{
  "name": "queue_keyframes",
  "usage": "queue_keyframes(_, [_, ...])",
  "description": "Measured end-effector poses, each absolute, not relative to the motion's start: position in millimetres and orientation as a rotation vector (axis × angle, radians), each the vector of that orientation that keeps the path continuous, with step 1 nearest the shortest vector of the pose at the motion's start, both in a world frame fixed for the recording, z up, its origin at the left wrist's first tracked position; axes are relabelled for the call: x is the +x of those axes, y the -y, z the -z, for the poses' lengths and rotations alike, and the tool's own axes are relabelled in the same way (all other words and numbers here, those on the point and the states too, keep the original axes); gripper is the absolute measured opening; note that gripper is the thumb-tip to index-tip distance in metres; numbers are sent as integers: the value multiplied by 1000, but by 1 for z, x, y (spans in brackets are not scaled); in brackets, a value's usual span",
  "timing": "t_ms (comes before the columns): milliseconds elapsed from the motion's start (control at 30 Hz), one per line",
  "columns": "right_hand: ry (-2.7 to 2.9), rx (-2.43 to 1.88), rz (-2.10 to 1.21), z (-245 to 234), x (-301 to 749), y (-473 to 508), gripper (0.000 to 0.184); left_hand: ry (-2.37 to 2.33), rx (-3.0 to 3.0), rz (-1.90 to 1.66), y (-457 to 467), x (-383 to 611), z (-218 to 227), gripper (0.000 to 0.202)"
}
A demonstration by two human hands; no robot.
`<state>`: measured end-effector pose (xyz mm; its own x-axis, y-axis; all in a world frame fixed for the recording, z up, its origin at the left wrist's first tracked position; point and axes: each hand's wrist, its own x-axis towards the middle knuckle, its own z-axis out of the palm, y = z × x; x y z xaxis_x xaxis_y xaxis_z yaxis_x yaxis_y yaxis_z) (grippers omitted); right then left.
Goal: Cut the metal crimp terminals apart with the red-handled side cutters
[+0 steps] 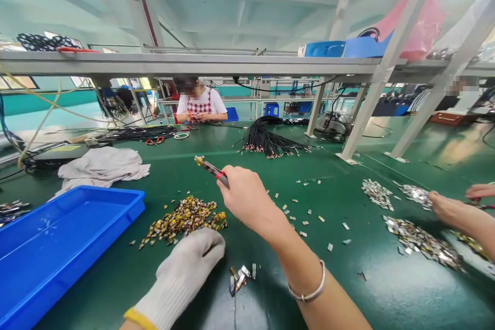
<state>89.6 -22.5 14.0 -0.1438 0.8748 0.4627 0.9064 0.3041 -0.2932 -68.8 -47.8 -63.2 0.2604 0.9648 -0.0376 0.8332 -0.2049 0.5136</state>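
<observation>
My right hand (247,198) is closed round the red handles of a small pair of pliers (211,167), whose jaws pinch a small yellow part above the green table. My left hand (197,255) wears a white knitted glove and rests curled in a fist on the table. It sits just below a heap of small yellow and metal parts (183,219); I cannot make out what it holds, if anything. A few metal pieces (240,278) lie right of the glove.
A blue tray (58,247) stands at the left, a grey cloth (100,167) behind it. Metal scraps (421,240) lie heaped at the right, where another person's hands (456,211) work. Black cable bundles (270,142) lie farther back. A person sits across the table.
</observation>
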Motion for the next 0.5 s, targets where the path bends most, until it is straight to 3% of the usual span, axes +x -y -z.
queue_keyframes(233, [2088,-1547,12,-11,86,23,14,-1238,2502,-348,65,-71,84,28])
queue_keyframes(500, [2119,-1577,23,-7,84,21,18,-1050,2696,-517,49,-60,104,18])
